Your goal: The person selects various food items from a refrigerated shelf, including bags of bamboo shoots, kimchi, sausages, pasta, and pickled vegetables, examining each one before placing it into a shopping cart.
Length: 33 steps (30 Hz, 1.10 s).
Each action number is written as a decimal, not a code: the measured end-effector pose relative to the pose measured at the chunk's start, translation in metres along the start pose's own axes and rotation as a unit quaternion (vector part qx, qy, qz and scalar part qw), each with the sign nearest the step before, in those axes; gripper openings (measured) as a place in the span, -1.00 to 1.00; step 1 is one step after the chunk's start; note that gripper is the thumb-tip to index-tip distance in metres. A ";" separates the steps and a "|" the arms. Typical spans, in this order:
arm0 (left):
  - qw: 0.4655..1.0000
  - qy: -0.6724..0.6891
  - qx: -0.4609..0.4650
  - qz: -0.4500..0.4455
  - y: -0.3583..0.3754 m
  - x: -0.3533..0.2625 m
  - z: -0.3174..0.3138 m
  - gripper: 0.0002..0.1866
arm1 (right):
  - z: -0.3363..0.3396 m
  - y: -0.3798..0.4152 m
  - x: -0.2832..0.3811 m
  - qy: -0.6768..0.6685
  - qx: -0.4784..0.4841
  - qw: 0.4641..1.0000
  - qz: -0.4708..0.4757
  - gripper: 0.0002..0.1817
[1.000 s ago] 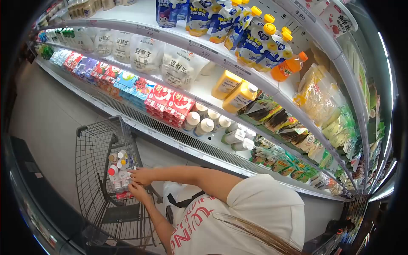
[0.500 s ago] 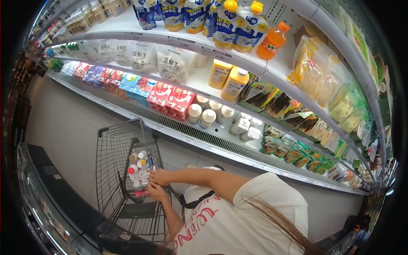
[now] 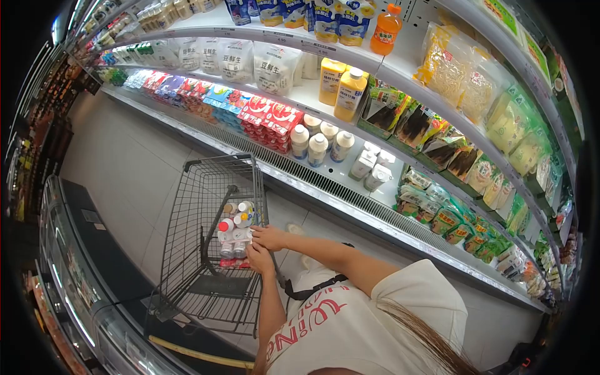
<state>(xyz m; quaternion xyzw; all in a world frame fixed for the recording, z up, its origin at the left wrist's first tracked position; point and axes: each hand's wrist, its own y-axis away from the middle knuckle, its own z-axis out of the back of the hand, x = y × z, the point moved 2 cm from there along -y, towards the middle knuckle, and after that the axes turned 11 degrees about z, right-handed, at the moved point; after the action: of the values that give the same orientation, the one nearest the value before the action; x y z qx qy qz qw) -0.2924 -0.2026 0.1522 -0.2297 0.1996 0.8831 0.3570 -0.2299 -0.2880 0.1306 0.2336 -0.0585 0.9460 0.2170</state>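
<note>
My right hand (image 3: 269,238) is closed over the near rim of a wire shopping cart (image 3: 199,215), where its handle runs. Just below it in view, my left hand (image 3: 259,257) is curled at the same rim, close to the right one. Beside my fingertips, inside the cart, a cluster of bottles (image 3: 236,232) with white, red, yellow and brown caps stands in the seat section. A red pack (image 3: 234,263) lies at its lower end. The part of the handle under my fingers is hidden.
A chilled shelf (image 3: 294,164) runs along the cart's far side, with white bottles (image 3: 317,150), red cartons (image 3: 272,119), yellow bottles (image 3: 350,94) and an orange bottle (image 3: 385,30). A dark freezer case (image 3: 87,237) stands at the left. Grey floor (image 3: 119,150) shows between them.
The view has shifted, so the cart, my hands and the lower shelf goods appear further right. Both hands remain at the cart's near rim beside the bottles.
</note>
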 end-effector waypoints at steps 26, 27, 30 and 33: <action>0.999 -0.022 -0.040 0.011 0.208 0.045 -0.018 -0.66 | -0.031 0.184 0.086 0.007 -0.022 0.997 0.075 -0.71; 0.999 -0.019 -0.049 0.014 0.218 0.048 -0.023 -0.65 | -0.031 0.194 0.088 0.012 -0.015 0.997 0.081 -0.75; 0.999 -0.026 -0.036 0.032 0.253 0.045 -0.030 -0.65 | -0.037 0.222 0.097 0.029 -0.014 0.997 0.070 -0.82; 0.998 -0.042 -0.031 0.033 0.278 0.056 -0.042 -0.64 | -0.042 0.245 0.107 0.078 0.011 0.994 0.071 -0.83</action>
<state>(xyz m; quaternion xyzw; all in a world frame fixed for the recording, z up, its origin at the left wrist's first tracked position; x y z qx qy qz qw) -0.5177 -0.3793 0.1397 -0.1962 0.1647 0.9091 0.3286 -0.4401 -0.4582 0.1409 0.1569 -0.0471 0.9750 0.1504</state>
